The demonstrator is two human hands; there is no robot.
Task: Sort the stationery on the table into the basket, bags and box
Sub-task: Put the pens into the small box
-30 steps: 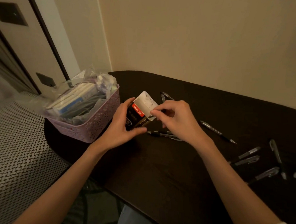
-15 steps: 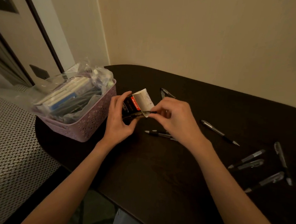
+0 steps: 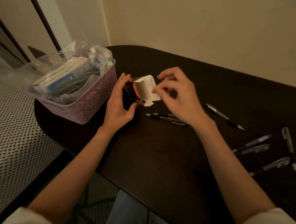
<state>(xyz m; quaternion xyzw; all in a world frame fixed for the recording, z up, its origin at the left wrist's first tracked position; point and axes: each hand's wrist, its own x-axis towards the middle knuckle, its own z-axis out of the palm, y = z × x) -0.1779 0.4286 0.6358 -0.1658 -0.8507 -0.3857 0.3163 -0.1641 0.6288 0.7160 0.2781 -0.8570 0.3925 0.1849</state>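
Note:
A small black pen box (image 3: 131, 91) with a red stripe and an open white flap (image 3: 148, 87) lies tilted in my left hand (image 3: 117, 108), its mouth facing right. My right hand (image 3: 181, 98) hovers just right of the flap with fingers loosely apart, fingertips at the flap's edge and nothing in them. Two black pens (image 3: 160, 117) lie on the dark table (image 3: 158, 156) under my right hand. Another pen (image 3: 224, 116) lies further right. Several more pens (image 3: 256, 147) are scattered near the right edge.
A lilac perforated basket (image 3: 95, 99) stands at the table's left end, filled with clear plastic bags (image 3: 67, 78) of stationery. A beige wall runs behind the table. A woven patterned surface (image 3: 7, 133) lies to the left, below table level.
My right hand pushed a pen into the box's mouth, let it go and drew back with fingers spread. The box is tipped more to the right.

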